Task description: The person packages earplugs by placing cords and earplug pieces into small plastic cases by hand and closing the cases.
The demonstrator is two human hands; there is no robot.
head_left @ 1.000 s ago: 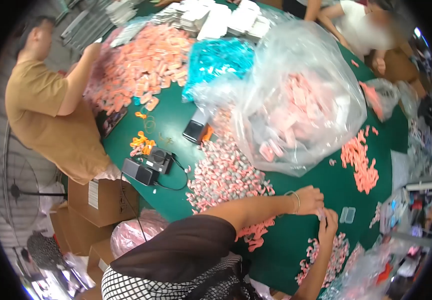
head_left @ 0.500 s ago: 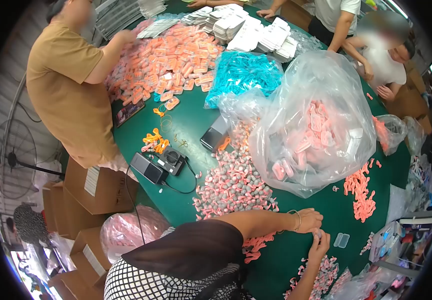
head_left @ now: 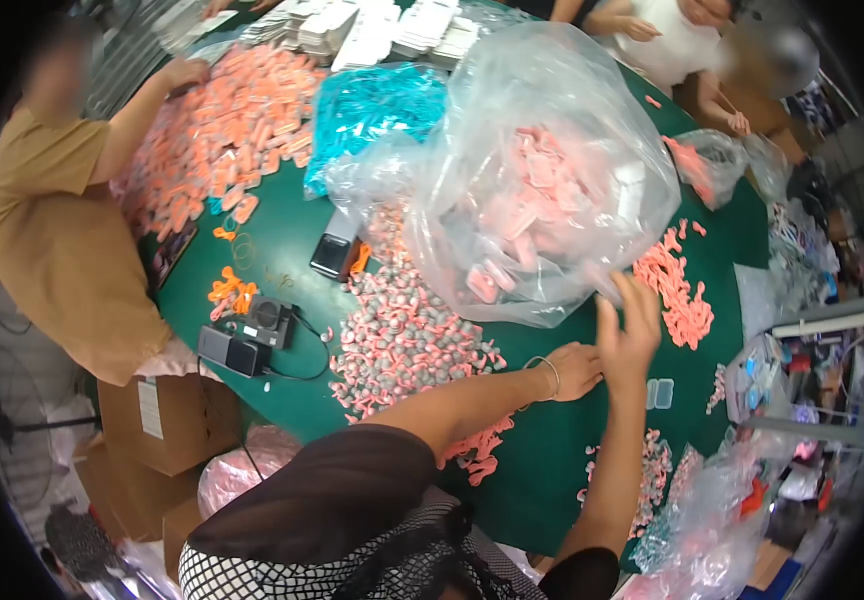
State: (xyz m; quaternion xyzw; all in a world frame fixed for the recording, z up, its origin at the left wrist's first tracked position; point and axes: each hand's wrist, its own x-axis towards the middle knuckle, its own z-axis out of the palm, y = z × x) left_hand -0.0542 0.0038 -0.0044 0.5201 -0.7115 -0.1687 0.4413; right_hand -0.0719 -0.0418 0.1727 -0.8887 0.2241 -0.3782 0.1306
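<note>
My left hand (head_left: 577, 373), with a bracelet at its wrist, is low over the green table with its fingers curled. Their tips are partly covered by my right wrist, so I cannot make out what they hold. My right hand (head_left: 629, 325) is raised above it at the lower right edge of a large clear plastic bag (head_left: 562, 80). Its fingers are stretched out and apart; whether they touch the plastic I cannot tell. Inside the bag lie pink cases (head_left: 542, 165). Left of my hands is a heap of small pink-and-grey pieces (head_left: 407, 335).
Pink strap-like pieces (head_left: 687, 315) and a small clear case (head_left: 660, 393) lie at right. A blue bag (head_left: 372, 105), an orange-case heap (head_left: 232, 110), white stacks (head_left: 367, 35) and black devices (head_left: 235, 350) occupy the table. A person in brown (head_left: 62, 250) stands left; others work opposite.
My hands were together over a small item; my right hand has risen away toward the big bag, fingers spreading. The head view has shifted, so the table's contents appear further left and higher.
</note>
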